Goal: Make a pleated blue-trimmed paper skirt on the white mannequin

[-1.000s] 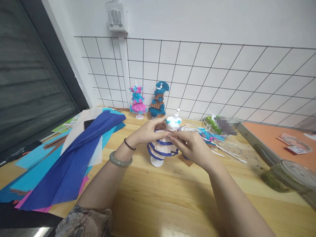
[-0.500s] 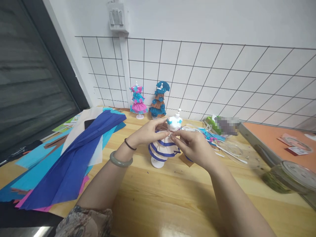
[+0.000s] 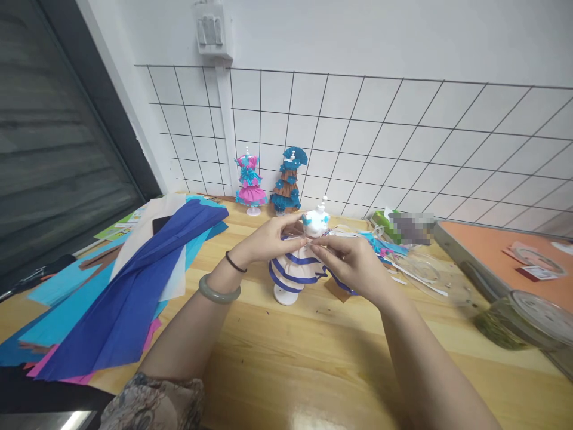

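Note:
A small white dress form (image 3: 316,224) with turquoise trim on its bust stands upright on a round white base (image 3: 285,295). Around its waist hangs a cream, ruffled paper skirt (image 3: 293,269) with dark blue stripes. My left hand (image 3: 273,239) is wrapped round the form's waist from the left, its thumb pressing the top of the skirt. From the right, my right hand (image 3: 353,257) pinches the skirt's upper edge at the waist, thumb and forefinger together. A loose end of blue-edged paper (image 3: 338,285) hangs below the right hand. The fingertips partly hide the waist.
Two finished dress forms, one pink-and-turquoise (image 3: 251,185) and one brown-and-teal (image 3: 289,182), stand by the wall. Coloured paper sheets (image 3: 147,286) lie at left. Paper scraps (image 3: 387,245), a tape roll (image 3: 526,319) and an orange board (image 3: 496,239) are at right.
My right hand shifts very slightly at the waist, and the loose blue-edged paper below it shows a little more. My left hand keeps its place.

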Available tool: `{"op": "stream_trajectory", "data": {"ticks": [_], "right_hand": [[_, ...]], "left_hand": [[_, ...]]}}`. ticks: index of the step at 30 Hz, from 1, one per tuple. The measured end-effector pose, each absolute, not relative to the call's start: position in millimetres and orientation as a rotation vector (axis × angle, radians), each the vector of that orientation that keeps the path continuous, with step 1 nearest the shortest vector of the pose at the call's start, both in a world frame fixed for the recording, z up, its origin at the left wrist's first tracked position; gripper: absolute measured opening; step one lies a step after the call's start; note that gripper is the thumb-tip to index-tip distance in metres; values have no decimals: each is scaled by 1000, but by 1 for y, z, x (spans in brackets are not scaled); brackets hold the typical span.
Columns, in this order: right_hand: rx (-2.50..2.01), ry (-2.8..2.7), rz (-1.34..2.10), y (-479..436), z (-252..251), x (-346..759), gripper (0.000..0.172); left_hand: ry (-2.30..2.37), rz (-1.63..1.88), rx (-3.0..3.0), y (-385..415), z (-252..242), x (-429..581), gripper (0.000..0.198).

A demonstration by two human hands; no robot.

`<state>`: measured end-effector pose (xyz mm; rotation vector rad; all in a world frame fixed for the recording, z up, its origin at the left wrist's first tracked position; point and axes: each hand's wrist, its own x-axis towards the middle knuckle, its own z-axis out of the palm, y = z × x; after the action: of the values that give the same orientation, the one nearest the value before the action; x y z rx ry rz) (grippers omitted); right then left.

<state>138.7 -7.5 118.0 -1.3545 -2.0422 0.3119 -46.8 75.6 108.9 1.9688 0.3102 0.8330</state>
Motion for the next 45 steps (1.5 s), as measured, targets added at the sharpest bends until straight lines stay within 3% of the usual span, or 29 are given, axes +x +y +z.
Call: {"op": "stream_trajectory", "data": {"ticks": [11, 27, 35, 40, 45], "right_hand": [[-1458, -1870, 299, -6, 119, 137, 28], [-1460, -1847, 247, -3, 114, 137, 27], [-1503, -1822, 285, 0, 116, 137, 35], [-1472, -1898, 515, -1, 122, 144, 40], [-1534, -1912, 756, -2, 124, 150, 43]], "left_hand": [[336, 826, 1975, 73, 110, -47, 61], [307, 843, 1930, 70, 112, -43, 51], [361, 913, 1802, 75, 103, -38, 55], [512, 895, 1742, 79, 101, -43, 78], [489, 901, 1913, 80, 106, -45, 43]]}}
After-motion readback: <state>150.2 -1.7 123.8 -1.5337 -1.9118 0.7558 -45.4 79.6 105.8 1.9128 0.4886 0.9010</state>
